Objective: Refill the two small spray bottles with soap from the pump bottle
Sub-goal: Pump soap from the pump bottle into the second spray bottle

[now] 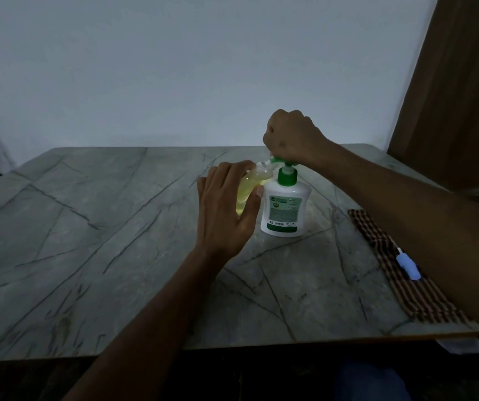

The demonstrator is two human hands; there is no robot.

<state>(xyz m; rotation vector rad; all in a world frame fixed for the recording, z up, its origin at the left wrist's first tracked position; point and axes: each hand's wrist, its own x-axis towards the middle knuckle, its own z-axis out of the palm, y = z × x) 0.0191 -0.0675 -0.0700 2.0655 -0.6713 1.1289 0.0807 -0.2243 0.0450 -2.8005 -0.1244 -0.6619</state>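
Left hand (226,209) grips the tilted spray bottle (250,186) — mouth seemingly under the spout — right hand (292,137) fisted on the pump bottle (286,206) head.

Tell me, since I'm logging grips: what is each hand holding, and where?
The left hand grips the small bottle round its body. The right hand is curled over the pump bottle's green pump head.

Right of frame centre, my left hand (226,209) grips a small clear spray bottle (251,186) of yellow soap, tilted with its mouth at the pump spout. My right hand (290,137) is fisted on the green pump head of the white pump bottle (284,206) standing on the desk (88,241). At right, a blue sprayer cap (409,266) lies on a striped cloth (417,287).
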